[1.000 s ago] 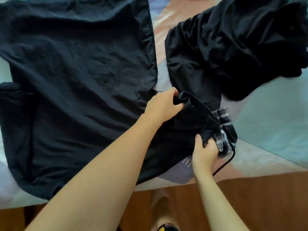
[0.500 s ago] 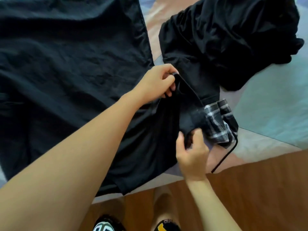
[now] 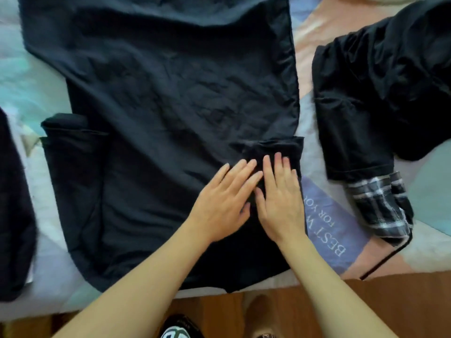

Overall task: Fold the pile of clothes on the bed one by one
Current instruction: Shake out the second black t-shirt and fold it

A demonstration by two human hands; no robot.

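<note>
A large black T-shirt (image 3: pixel 156 98) lies spread flat on the bed, its right sleeve folded in over the body. My left hand (image 3: pixel 224 203) and my right hand (image 3: pixel 280 201) lie side by side, fingers straight, pressing flat on that folded sleeve near the shirt's right edge. The left sleeve (image 3: pixel 68 137) still sticks out to the side. A crumpled heap of black clothes (image 3: pixel 385 89) sits to the right, apart from my hands.
A black-and-white plaid garment (image 3: pixel 380 206) pokes out under the heap, with a black cord (image 3: pixel 385 259) trailing to the bed edge. Another dark garment (image 3: pixel 12 206) lies at the far left. The pastel bedsheet (image 3: pixel 327 230) has printed text. Wooden floor (image 3: pixel 390 303) is below.
Both hands let go of the right sleeve they gripped and now press flat on it, folded onto the shirt. The view shifted, showing the whole shirt.
</note>
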